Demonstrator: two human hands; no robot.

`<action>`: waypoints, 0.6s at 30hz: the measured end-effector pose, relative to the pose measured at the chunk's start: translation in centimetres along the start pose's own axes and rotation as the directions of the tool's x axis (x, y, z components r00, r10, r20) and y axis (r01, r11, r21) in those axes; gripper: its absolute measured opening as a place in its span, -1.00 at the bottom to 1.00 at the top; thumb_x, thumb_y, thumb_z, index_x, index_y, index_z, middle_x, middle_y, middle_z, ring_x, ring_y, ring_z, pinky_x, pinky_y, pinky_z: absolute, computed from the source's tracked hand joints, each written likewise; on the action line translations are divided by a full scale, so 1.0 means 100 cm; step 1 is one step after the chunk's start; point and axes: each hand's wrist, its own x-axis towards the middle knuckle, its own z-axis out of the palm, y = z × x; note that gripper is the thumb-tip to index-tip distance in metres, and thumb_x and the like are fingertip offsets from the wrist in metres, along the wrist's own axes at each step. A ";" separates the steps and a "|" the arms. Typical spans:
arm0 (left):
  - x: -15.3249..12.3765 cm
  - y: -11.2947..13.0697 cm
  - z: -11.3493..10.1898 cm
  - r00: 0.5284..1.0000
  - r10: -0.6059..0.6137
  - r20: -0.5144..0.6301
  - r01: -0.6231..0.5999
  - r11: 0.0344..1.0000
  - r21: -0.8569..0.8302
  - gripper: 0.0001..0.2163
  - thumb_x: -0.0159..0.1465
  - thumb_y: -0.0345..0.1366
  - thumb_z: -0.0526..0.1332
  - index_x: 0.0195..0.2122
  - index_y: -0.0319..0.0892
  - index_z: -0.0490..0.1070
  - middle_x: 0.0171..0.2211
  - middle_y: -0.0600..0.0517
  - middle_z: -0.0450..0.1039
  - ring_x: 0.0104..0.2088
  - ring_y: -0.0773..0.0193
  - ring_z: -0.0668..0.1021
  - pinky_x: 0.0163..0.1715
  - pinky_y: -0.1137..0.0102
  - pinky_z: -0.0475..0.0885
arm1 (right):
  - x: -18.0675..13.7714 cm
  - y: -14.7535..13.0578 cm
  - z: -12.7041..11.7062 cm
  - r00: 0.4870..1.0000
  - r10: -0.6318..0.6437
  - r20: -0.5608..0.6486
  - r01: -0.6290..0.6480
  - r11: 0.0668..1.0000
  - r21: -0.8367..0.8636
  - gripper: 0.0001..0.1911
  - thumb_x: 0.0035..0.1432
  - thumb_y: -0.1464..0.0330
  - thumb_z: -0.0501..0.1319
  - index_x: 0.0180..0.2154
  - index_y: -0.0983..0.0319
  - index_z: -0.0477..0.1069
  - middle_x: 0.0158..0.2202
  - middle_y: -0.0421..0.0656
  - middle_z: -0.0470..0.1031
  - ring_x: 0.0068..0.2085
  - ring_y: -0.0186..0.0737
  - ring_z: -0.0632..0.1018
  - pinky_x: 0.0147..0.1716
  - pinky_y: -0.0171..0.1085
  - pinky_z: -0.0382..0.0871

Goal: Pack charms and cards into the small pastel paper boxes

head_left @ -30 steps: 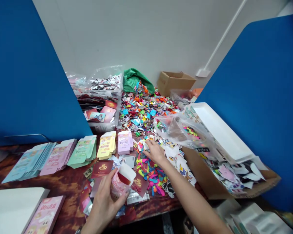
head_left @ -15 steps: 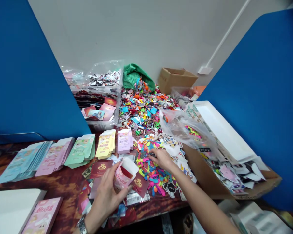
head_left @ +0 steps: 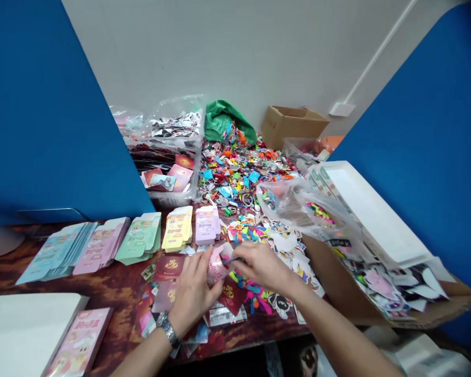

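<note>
My left hand [head_left: 198,283], with a metal watch at the wrist, is closed around a small open pink box [head_left: 216,266]. At the box's mouth, the fingers of my right hand [head_left: 255,264] are pinched together; what they hold is too small and hidden to make out. Under and beyond my right hand lies a pile of small bright pieces [head_left: 255,299] that look like uninflated balloons. Dark red cards with gold print [head_left: 168,268] lie beside my left hand. White-edged stickers [head_left: 284,241] spread to the right of the pile.
Flat folded boxes in blue [head_left: 57,251], pink [head_left: 102,246], green [head_left: 139,236], yellow [head_left: 177,229] and purple [head_left: 206,225] line the left. Behind lies a heap of small trinkets [head_left: 235,178]. A cardboard box of stickers [head_left: 322,283] stands right; blue partitions [head_left: 63,120] flank the table.
My right hand has moved from the balloon-like pile to the pink box's mouth. My left hand has shifted right and slightly up with the box, and the view has shifted slightly left.
</note>
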 end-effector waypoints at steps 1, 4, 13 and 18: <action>0.000 0.002 0.001 1.000 0.005 0.001 -0.005 1.000 0.001 -0.39 0.18 -0.30 0.20 0.27 -0.15 0.10 0.00 -0.13 0.36 -0.05 0.03 0.43 -0.06 0.18 0.40 | 0.002 -0.006 0.005 1.000 -0.011 0.006 0.011 1.000 -0.010 -0.91 0.18 0.46 0.20 -0.32 0.21 0.47 -0.36 -0.16 0.51 -0.32 -0.25 0.50 -0.32 -0.34 0.28; -0.005 0.002 0.004 1.000 -0.005 0.004 0.005 0.999 -0.032 -0.39 0.19 -0.30 0.19 0.28 -0.16 0.08 0.00 -0.14 0.37 -0.05 0.04 0.43 -0.05 0.17 0.40 | 0.005 -0.016 0.020 0.998 0.024 -0.060 -0.018 0.994 0.106 -0.87 0.17 0.51 0.17 -0.25 0.21 0.43 -0.29 -0.16 0.50 -0.27 -0.25 0.51 -0.29 -0.35 0.32; -0.008 -0.011 0.009 0.996 -0.076 0.040 0.082 0.977 -0.198 -0.41 0.18 -0.25 0.21 0.24 -0.17 0.12 0.05 -0.16 0.40 0.05 0.04 0.47 0.04 0.14 0.41 | 0.006 -0.014 0.024 0.988 -0.087 -0.124 0.125 0.933 0.336 -0.80 0.29 0.46 0.06 -0.09 0.18 0.36 -0.17 -0.16 0.52 -0.17 -0.27 0.53 -0.17 -0.32 0.36; -0.003 -0.015 -0.001 0.975 -0.209 0.070 0.220 0.947 -0.234 -0.36 0.11 -0.18 0.29 0.21 -0.18 0.18 0.10 -0.17 0.41 0.07 -0.02 0.49 0.02 0.10 0.45 | 0.051 0.055 0.018 0.966 0.233 -0.116 -0.237 0.971 -0.024 -0.73 0.34 0.40 -0.01 0.02 0.20 0.33 -0.14 -0.14 0.53 -0.19 -0.28 0.54 -0.20 -0.34 0.39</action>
